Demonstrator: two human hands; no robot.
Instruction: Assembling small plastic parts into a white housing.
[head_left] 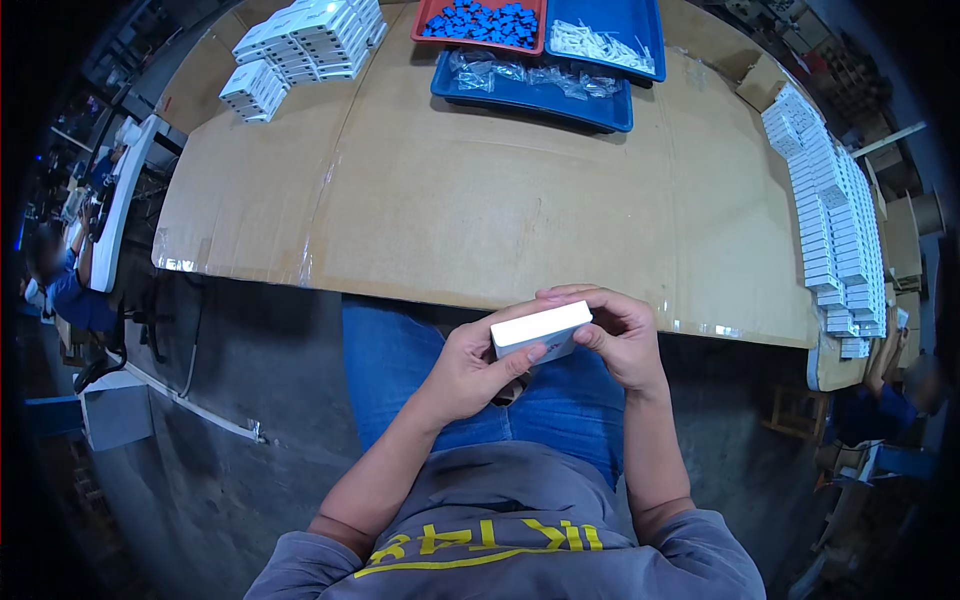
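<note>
A small white box (541,327) is held between my two hands, above my lap and just in front of the table's near edge. My left hand (478,365) grips its left side, with the thumb pressed on the face toward me. On the right, my right hand (622,335) closes round the other end, its thumb at the box's corner and its fingers behind. The box's bright narrow side faces up. Small dark print shows on the face toward me, partly covered by my left thumb.
The cardboard-covered table (480,210) spreads ahead. At its back stand a red tray (480,43) of blue pieces, a blue tray (657,45) of white sticks and a blue tray (530,107) of clear packets. White boxes are stacked left (310,42) and right (830,210). Other people sit at both sides.
</note>
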